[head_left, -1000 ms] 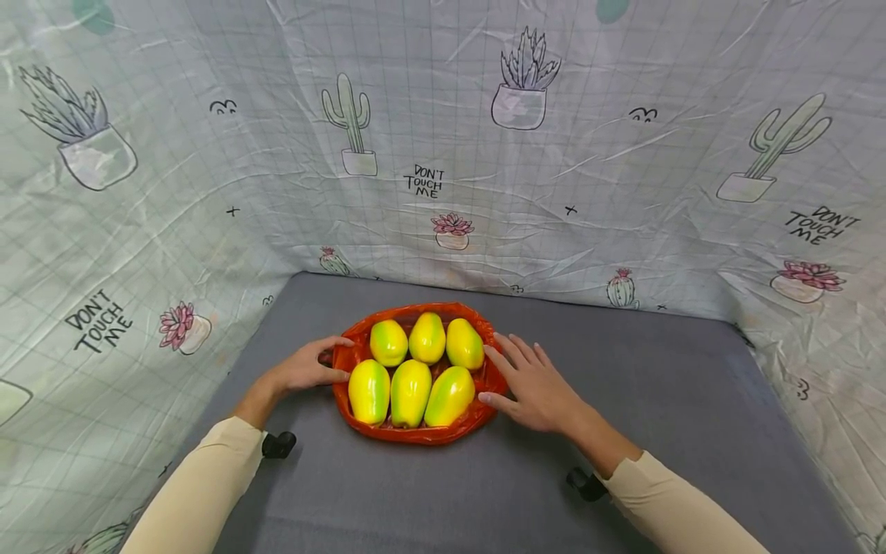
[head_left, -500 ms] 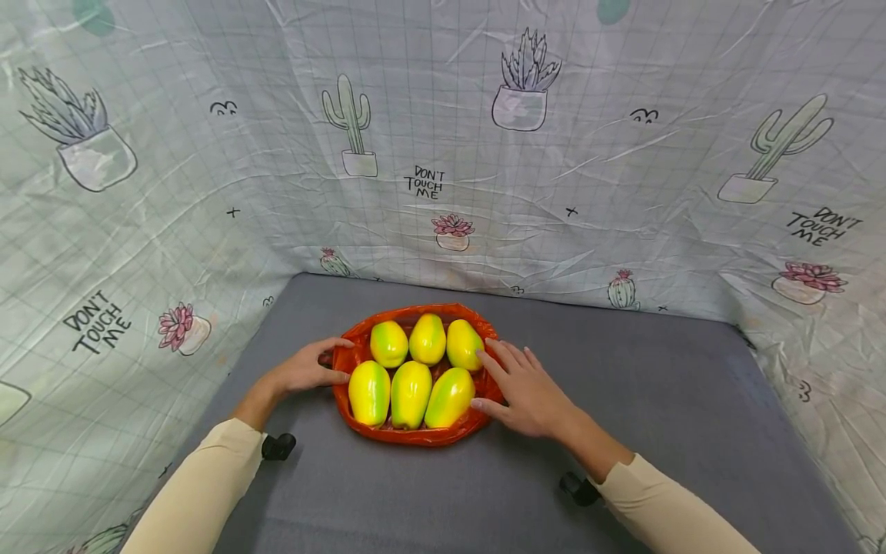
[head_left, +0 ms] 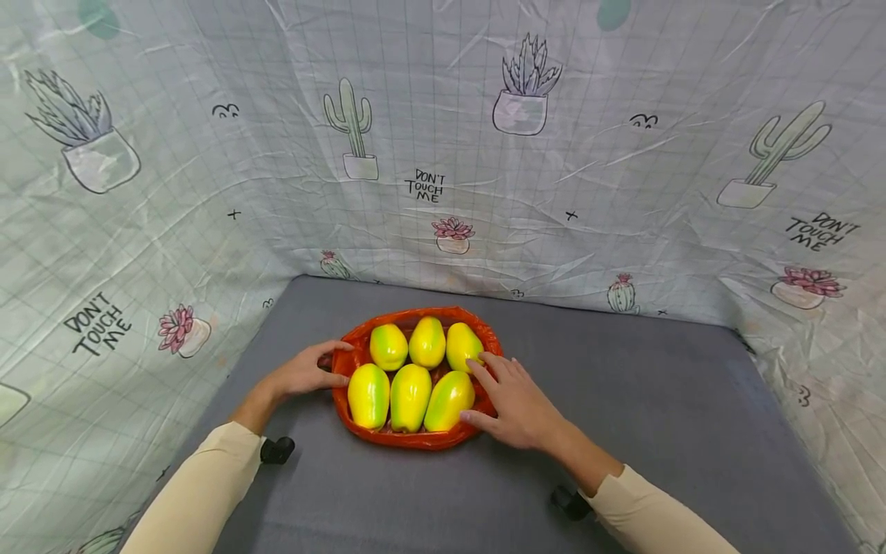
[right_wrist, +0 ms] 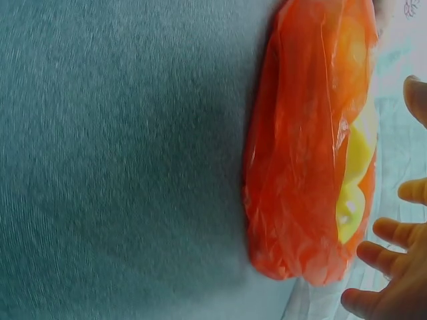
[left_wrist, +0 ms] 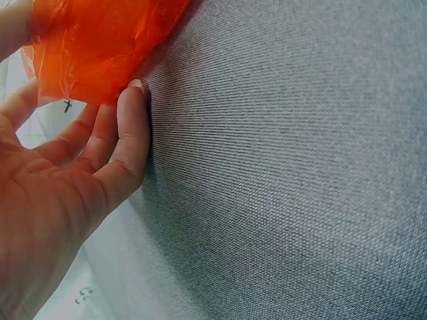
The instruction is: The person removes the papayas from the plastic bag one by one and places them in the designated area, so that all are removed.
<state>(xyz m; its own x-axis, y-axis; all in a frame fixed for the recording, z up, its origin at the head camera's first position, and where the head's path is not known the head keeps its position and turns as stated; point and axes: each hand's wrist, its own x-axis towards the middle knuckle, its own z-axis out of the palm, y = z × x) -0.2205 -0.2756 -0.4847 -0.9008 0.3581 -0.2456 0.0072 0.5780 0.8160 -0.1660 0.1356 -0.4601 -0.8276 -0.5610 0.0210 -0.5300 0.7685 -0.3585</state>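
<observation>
While I watch through the head and wrist cameras, the red plastic bag [head_left: 415, 441] sits on the grey table [head_left: 346, 500] between the two hands, its mouth spread wide around six yellow-green fruits [head_left: 411, 397] lying in two rows of three. To the right of my left hand [head_left: 301, 373], the near side of the bag meets the thumb and fingertips; I cannot tell from here whether they pinch the plastic or merely rest against it. My right hand [head_left: 522, 404] is free of any load, its fingers spread and only slightly bent, and they reach over the edge of the bag on that side. Just ahead of those fingertips lies the rear right fruit [head_left: 462, 346]; just left of the thumb lies the front right fruit [head_left: 450, 400]. I cannot make out whether either is being touched. I read the step in hand as a reach into the bag with the right hand while the left steadies the opposite side. As I judge it, the next move calls for choosing one of those two, lowering the right fingers around it and bringing the thumb in firmly, since the glossy skin looks slippery, without nudging its neighbours.
</observation>
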